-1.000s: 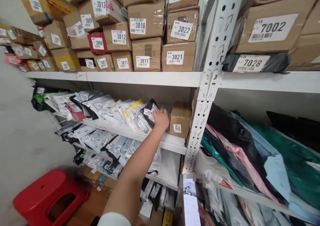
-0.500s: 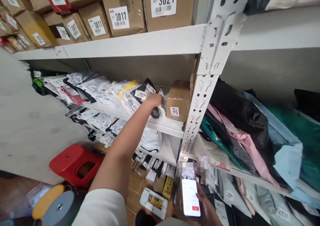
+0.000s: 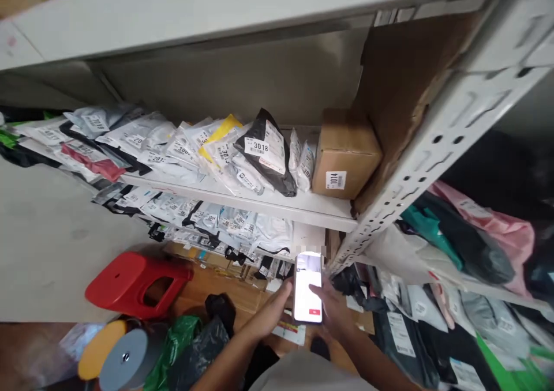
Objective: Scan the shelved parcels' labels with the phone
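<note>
The left hand (image 3: 274,310) and right hand (image 3: 332,309) curl around the phone (image 3: 307,299), holding its side edges, near the middle. A wide gap lies between it and the red stool (image 3: 119,287) on the left.

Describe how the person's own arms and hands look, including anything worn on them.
The bare, ungloved left hand and bare, ungloved right hand show no visible rings, though the fingers are slightly blurred. Neither forearm shows a sleeve, watch or bracelet. Between them is a plain, light-coloured cloth garment.
</note>
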`<state>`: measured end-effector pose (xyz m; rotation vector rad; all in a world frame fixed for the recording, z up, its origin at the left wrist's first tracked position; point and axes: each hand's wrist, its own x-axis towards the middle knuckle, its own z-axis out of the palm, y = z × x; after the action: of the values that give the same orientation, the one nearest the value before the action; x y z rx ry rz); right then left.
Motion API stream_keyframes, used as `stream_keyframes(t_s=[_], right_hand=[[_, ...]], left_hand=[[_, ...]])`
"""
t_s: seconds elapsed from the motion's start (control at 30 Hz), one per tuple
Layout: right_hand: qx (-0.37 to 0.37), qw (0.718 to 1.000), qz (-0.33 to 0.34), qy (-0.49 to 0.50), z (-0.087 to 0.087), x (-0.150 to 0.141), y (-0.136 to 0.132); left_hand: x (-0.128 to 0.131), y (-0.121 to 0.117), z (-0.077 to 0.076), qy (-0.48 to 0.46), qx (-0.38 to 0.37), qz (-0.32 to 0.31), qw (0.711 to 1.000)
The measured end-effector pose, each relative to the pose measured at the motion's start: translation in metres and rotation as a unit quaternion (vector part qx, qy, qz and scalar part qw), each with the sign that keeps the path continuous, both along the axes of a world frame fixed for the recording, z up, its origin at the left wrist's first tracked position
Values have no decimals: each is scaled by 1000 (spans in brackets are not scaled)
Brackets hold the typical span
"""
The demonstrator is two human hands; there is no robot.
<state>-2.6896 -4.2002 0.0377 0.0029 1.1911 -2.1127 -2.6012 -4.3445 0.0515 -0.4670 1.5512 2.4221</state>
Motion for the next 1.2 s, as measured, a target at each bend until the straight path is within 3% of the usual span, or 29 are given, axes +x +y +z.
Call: stream_keyframes(t_s=[0.07,0.27,0.37,0.47,0.77,0.9,1.03,1.2], right_hand=[[5,1000,-27,-14,-1,10,-48],[26,995,-88,-31,0,48,-177],[41,993,-106,-16,4,65,-219],[58,992,-111,2,6,78,-246],[74,991,-109,37,6,86,-273],[95,988,-115,48,12,85,-280],[83,989,-111,53,7,83,-275],[60,991,-76,88,-1,80,-257]], left_hand=[[5,-31,-4,-36,88,-8,995],[28,-148,-3,-72,134,24,988],[41,-193,-5,-82,135,4,988],[50,-221,-3,-91,131,-7,987],[57,-252,-3,-104,123,11,987],[52,-256,6,-91,125,2,988],[49,-260,12,-59,139,-1,988],[51,-262,6,-49,187,-15,981]])
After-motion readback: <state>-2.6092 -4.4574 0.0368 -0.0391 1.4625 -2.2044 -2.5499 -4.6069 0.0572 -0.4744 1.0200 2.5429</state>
